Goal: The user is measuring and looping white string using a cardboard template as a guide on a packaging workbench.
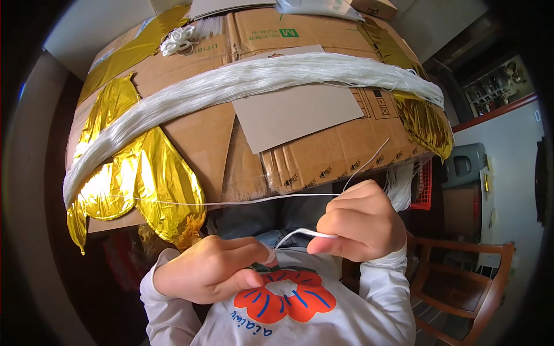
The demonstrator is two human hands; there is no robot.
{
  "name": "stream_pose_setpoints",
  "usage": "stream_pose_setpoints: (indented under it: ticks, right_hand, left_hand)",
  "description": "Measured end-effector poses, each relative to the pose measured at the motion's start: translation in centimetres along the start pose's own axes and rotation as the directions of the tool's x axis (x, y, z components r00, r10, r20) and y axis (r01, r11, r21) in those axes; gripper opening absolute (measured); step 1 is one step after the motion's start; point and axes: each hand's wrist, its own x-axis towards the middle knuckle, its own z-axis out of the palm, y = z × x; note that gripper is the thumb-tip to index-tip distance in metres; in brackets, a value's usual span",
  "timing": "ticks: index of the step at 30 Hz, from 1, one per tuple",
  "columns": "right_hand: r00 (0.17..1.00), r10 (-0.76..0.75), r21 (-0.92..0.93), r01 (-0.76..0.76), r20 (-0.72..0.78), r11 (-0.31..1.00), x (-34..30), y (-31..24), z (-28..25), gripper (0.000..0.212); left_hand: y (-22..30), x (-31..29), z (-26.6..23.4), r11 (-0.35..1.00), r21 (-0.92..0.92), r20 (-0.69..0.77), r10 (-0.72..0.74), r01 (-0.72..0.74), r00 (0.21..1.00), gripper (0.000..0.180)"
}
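A white cord (pixel 300 230) runs between my two hands in front of my chest, bent in a shallow arc. My left hand (pixel 216 268) is closed on one part of it, with the cord coming out by the curled index finger. The fingers of my right hand (pixel 363 225) pinch the cord a little higher and to the right. From the right hand a loose end (pixel 367 164) sticks up. Another white strand (pixel 248 202) stretches left from that hand toward the box's left side. What lies inside each grip is hidden by the fingers.
A long bundle of white cords (pixel 254 78) drapes across a large cardboard box (pixel 199 153). Under it lie a grey card (pixel 294 118) and gold foil (pixel 167 179). A coiled white cord (pixel 178 40) sits at the back left. A wooden chair (pixel 461 282) stands at right.
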Motion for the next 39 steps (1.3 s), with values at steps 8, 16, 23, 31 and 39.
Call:
stream_pose_setpoints:
  ticks: [8,16,23,31,39]
  right_hand:
    - [0.997,0.068,-0.004,-0.068,-0.039,0.998,-0.2,0.7,-0.3,0.025]
    - [0.99,0.127,0.031,-0.125,-0.068,0.992,-0.7,1.4,1.2,0.018]
    - [0.974,0.181,-0.347,-0.125,0.135,0.929,-0.9,0.6,3.4,0.023]
    - [0.99,-0.028,-0.19,0.054,0.136,0.98,1.6,0.0,0.6,0.024]
    - [0.999,0.049,-0.107,-0.046,0.021,0.993,-0.1,1.9,3.6,0.021]
  left_hand:
    - [-1.1,0.3,-1.2,0.926,-0.362,0.512,0.29,-0.103,0.808,0.035]
    - [-0.7,-1.5,-0.2,0.543,-0.782,-0.311,0.086,-0.307,0.946,0.051]
    - [-1.3,1.7,-0.2,0.546,-0.827,-0.377,-0.361,-0.135,0.853,0.049]
    - [-1.9,1.7,0.5,0.992,-0.048,-0.118,0.113,-0.12,0.987,0.032]
    - [0.1,1.2,0.7,0.703,-0.681,-0.386,-0.112,-0.202,0.916,0.063]
